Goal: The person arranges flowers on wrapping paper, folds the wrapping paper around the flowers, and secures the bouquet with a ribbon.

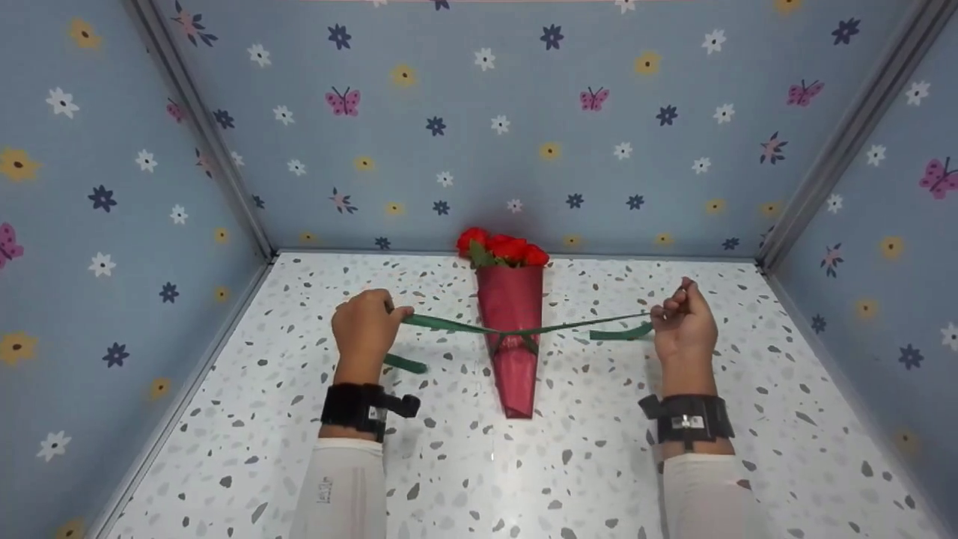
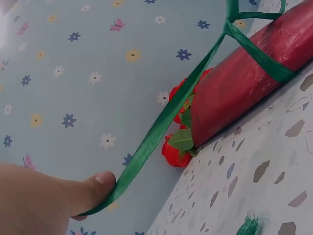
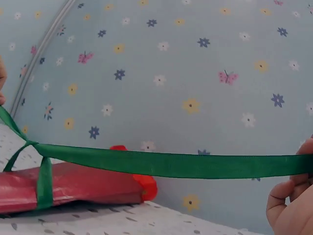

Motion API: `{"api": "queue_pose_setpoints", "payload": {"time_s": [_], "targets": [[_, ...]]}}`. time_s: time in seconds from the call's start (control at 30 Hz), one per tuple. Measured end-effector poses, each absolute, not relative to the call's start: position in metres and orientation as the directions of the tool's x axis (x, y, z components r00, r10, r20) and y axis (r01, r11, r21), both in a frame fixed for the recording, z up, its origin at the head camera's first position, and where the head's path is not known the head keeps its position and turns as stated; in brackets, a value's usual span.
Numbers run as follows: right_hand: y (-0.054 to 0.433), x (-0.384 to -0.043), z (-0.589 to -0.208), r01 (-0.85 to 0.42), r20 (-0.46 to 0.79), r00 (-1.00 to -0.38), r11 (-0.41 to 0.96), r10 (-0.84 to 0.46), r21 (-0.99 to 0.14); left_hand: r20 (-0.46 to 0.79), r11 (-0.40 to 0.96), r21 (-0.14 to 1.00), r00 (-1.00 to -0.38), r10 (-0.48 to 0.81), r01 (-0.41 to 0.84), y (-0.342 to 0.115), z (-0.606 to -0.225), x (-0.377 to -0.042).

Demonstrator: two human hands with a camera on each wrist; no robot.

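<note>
A bouquet of red roses (image 1: 507, 247) in dark red wrapping paper (image 1: 511, 296) lies on the table, blooms toward the back wall. A green ribbon (image 2: 157, 128) loops round the wrapping and crosses in a knot above it. To the left of the bouquet, my left hand (image 1: 368, 323) pinches one length of the ribbon between thumb and fingers. On the opposite side, my right hand (image 1: 685, 326) grips the other length with curled fingers. Both lengths stretch outward, raised off the paper. Loose ribbon ends hang below each hand.
The white speckled table (image 1: 449, 479) is bounded by blue floral panels (image 1: 494, 97) at the back and both sides. Grey metal strips (image 1: 202, 112) run along the panel corners. Each wrist wears a black strap (image 1: 692, 419) with a small camera.
</note>
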State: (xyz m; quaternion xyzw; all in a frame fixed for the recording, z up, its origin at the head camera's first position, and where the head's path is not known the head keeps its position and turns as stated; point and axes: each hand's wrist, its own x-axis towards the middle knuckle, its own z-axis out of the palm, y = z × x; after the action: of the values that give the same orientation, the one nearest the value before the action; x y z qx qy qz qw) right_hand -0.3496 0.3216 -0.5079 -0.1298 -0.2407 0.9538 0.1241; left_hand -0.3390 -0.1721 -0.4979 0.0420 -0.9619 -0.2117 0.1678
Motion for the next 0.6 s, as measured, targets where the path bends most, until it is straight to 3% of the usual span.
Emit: {"api": "queue_pose_setpoints", "payload": {"time_s": [0.27,0.6], "targets": [[0.349,-0.353,-0.529,-0.120,-0.387,-0.824,-0.797,0.413,-0.592,0.175,0.880,0.462,-0.961,-0.215,-0.113,-0.191,-0.519,-0.344],[0.374,-0.350,-0.536,0.063,-0.450,-0.735,-0.609,0.508,-0.791,0.033,0.857,0.462,-0.961,-0.275,-0.230,-0.209,-0.539,-0.349]]}}
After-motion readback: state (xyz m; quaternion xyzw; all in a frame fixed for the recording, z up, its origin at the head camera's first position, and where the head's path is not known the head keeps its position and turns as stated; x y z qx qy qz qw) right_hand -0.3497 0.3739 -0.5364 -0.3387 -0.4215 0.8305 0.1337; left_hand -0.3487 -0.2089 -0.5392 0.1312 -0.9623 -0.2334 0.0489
